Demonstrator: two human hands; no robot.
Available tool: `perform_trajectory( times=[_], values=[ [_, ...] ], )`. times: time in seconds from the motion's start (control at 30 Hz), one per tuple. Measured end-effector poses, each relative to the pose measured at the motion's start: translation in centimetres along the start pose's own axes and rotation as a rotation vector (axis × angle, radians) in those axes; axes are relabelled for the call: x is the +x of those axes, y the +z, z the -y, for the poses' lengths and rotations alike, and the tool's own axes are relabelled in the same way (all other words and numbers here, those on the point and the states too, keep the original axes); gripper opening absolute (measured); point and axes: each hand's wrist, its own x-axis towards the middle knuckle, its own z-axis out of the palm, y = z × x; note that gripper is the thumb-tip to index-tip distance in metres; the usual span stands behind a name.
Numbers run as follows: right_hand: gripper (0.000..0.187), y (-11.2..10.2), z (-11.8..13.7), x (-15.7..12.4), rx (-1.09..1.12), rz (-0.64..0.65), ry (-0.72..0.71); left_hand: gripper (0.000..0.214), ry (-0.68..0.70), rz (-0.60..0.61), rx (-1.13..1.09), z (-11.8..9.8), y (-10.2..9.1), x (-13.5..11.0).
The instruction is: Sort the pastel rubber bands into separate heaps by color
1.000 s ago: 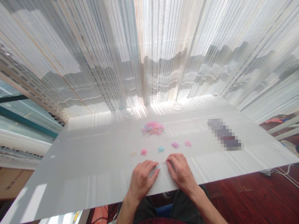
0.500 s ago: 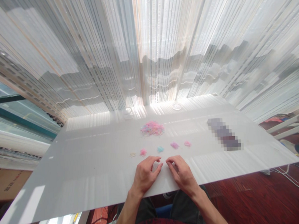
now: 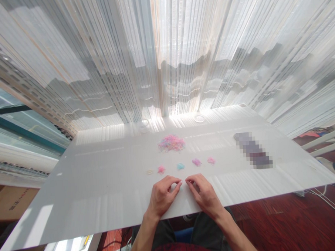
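Note:
My left hand (image 3: 162, 195) and my right hand (image 3: 203, 193) rest side by side on the white table (image 3: 104, 195) near its front edge. Both have fingertips curled in a pinch, almost touching each other. What they pinch is too small to make out. Just beyond them lies a row of small sorted heaps: a pale one (image 3: 149, 172), a pink one (image 3: 161, 169), a blue one (image 3: 180, 166), a purple one (image 3: 196, 162) and another pink one (image 3: 211, 160). Farther back sits a larger mixed pile of tiny coloured bands (image 3: 171, 143).
A blurred dark oblong object (image 3: 253, 150) lies at the right of the table. Two clear round lids or dishes (image 3: 199, 118) (image 3: 143, 123) sit by the sheer striped curtain at the back. Cables trail over the red wooden floor (image 3: 299, 223) on the right.
Both hands have lifted their fingers from flat on the table into pinches and shifted slightly away from me. The heaps are unchanged.

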Motion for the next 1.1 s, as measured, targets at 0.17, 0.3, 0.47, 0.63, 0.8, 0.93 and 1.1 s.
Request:
perform_trajectory(
  times=[0.17, 0.3, 0.47, 0.63, 0.8, 0.93, 1.1],
  values=[
    [0.011, -0.02, 0.11, -0.01, 0.012, 0.003, 0.019, 0.016, -0.010, 0.009, -0.003, -0.21, -0.14, 0.06],
    [0.012, 0.07, 0.05, -0.05, 0.034, -0.012, 0.035, 0.017, -0.006, 0.005, -0.007, -0.15, -0.14, 0.04],
    [0.014, 0.06, 0.03, -0.09, 0.059, -0.013, 0.035, 0.015, -0.009, 0.004, -0.005, -0.11, -0.14, 0.06],
    [0.013, -0.10, 0.25, -0.06, 0.076, -0.015, 0.049, 0.012, -0.020, 0.000, -0.021, -0.11, -0.08, 0.06],
    [0.014, -0.18, 0.38, 0.03, 0.083, -0.011, 0.058, 0.012, -0.037, 0.015, -0.038, -0.11, -0.08, 0.02],
    [0.013, -0.28, 0.43, 0.10, 0.088, -0.006, 0.059, 0.012, -0.047, 0.016, -0.030, -0.12, -0.09, 0.02],
    [0.011, -0.40, 0.50, 0.21, 0.097, -0.007, 0.060, 0.013, -0.033, 0.018, -0.015, -0.14, -0.08, 0.09]
  ],
)
